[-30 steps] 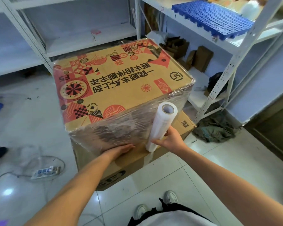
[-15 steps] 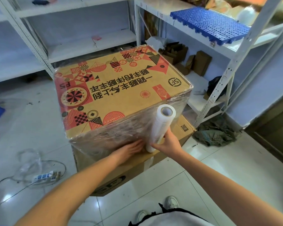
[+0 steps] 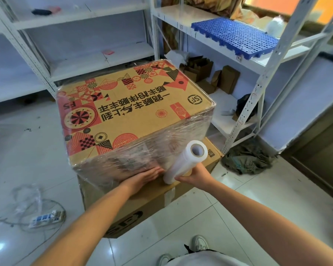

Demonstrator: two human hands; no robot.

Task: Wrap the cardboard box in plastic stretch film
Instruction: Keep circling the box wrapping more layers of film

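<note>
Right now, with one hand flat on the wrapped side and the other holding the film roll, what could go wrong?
1. The printed box sits on a lower box, overhanging it; pulling the film could shift or tip it.
2. The left hand only presses the film flat, so it may slip loose.
3. The right hand grips the film roll near its bottom, so it may wobble.

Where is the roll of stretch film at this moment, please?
In the head view, the roll of stretch film is right of centre, held in the right hand against the near side of the printed cardboard box, beside the left hand.
</note>
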